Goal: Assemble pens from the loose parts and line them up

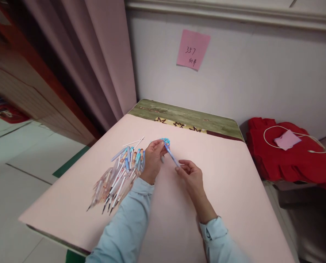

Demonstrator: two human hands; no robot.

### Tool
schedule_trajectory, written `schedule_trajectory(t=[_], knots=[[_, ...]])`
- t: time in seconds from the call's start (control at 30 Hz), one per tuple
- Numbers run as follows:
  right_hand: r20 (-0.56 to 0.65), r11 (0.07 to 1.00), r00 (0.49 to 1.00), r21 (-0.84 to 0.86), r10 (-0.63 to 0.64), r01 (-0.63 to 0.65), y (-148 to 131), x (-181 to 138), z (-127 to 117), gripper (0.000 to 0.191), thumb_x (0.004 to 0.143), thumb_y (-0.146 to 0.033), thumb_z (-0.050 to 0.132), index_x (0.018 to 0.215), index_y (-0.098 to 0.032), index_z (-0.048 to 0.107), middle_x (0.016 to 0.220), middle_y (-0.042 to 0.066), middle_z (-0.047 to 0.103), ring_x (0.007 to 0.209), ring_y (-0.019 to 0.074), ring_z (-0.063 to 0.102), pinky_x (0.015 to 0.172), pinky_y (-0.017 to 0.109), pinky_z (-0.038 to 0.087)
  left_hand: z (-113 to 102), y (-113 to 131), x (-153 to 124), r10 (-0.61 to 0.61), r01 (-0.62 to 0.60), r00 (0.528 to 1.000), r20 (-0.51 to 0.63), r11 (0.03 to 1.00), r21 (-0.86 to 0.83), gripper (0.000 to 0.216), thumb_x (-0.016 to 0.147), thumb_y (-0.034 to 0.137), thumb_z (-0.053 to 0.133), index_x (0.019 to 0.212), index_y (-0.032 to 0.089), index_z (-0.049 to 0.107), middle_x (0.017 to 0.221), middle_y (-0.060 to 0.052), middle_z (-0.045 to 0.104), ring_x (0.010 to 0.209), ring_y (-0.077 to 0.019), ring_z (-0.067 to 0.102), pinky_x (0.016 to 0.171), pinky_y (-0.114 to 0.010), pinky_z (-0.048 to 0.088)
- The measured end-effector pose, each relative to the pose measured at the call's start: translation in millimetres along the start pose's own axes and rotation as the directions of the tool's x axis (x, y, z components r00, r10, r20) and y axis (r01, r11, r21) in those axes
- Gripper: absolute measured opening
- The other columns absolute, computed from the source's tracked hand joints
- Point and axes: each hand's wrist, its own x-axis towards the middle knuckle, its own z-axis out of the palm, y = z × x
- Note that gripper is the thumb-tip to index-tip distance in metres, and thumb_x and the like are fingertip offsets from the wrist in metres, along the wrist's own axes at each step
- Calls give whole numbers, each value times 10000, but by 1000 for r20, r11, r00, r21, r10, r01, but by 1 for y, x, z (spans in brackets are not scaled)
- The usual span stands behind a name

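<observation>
My left hand (153, 157) and my right hand (190, 175) both pinch one light blue pen barrel (171, 155) above the pink table cover (220, 182). The left fingers close on its upper end, near a small cluster of blue caps (166, 140). The right fingers close on its lower end. A heap of pen parts (119, 175), with clear barrels, refills and blue pieces, lies just left of my left hand. Both arms wear pale blue sleeves.
The table stands against a white wall with a pink sticky note (192, 49). A pink curtain (97, 62) hangs at the back left. A red cloth (288, 157) with a white cord and pink paper lies on a surface to the right.
</observation>
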Motion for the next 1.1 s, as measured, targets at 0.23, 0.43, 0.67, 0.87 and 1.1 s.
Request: schedule_trajectory(t=[0.23, 0.43, 0.67, 0.87, 1.1], knots=[[139, 994, 985, -32, 106, -103, -5, -8, 9, 317, 698, -436, 791, 832, -171, 681, 670, 27, 701, 571, 144, 621, 554, 258, 493, 0, 3, -4, -82, 84, 993, 86, 996, -15, 261, 713, 307, 796, 875, 150, 664, 815, -28, 686, 695, -137, 655, 729, -324, 560], [134, 993, 985, -49, 113, -107, -7, -8, 10, 306, 715, -442, 771, 805, -171, 660, 647, 32, 696, 552, 141, 616, 546, 250, 489, 3, 2, -6, -67, 63, 995, 72, 997, 54, 266, 708, 324, 792, 833, 154, 631, 759, -17, 667, 642, -130, 638, 646, -294, 557], [122, 995, 992, -104, 19, -7, -5, -5, 6, 279, 737, -430, 760, 813, -173, 682, 695, 26, 685, 613, 137, 597, 573, 235, 467, 4, 4, -6, -51, 49, 996, 73, 998, 26, 328, 770, 417, 735, 908, 129, 656, 849, -72, 703, 711, -164, 676, 666, -315, 566], [56, 982, 998, -189, 15, -4, -7, -7, 8, 312, 714, -476, 769, 778, -173, 727, 649, 5, 634, 548, 112, 490, 501, 227, 396, 2, 5, -6, -40, 40, 998, 53, 999, 5, 336, 771, 430, 728, 894, 125, 657, 832, -79, 709, 688, -171, 681, 660, -328, 570], [16, 981, 999, -189, 36, -33, -4, -7, 11, 317, 678, -470, 784, 761, -167, 742, 640, 15, 646, 533, 113, 488, 483, 227, 391, 5, 0, -9, -21, 19, 998, 62, 999, 31, 270, 719, 329, 779, 851, 139, 640, 821, -46, 693, 678, -153, 672, 688, -335, 572]])
